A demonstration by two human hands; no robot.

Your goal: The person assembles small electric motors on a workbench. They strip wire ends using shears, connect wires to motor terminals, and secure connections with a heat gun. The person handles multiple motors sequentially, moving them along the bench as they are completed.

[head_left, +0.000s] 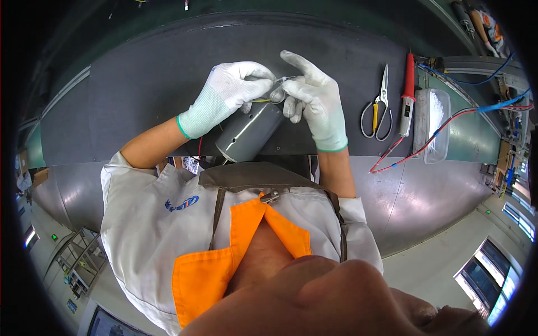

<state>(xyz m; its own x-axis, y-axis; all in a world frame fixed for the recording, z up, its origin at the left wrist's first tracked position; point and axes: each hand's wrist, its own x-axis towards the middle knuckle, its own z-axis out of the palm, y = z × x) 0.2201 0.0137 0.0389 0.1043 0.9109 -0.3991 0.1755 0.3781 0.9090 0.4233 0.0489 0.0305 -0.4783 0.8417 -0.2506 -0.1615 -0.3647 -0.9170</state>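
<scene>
At a dark workbench, a worker's gloved left hand brings thumb and forefinger together on what looks like a thin pale strip, though its exact grip is too small to confirm. Below the fingertips lies the grey cylinder, tilted near the bench's front edge, a yellow wire showing just above its upper end. At the gloved right hand, the forefinger stands spread away while the thumb comes close to the strip; whether it pinches it cannot be told. The step in hand appears to be threading or tightening the strip by the wire, a move that calls for a steady left pinch and a firm right-hand hold. Farther right rest scissors, a red-and-grey corded tool and a clear tray of white strips.
</scene>
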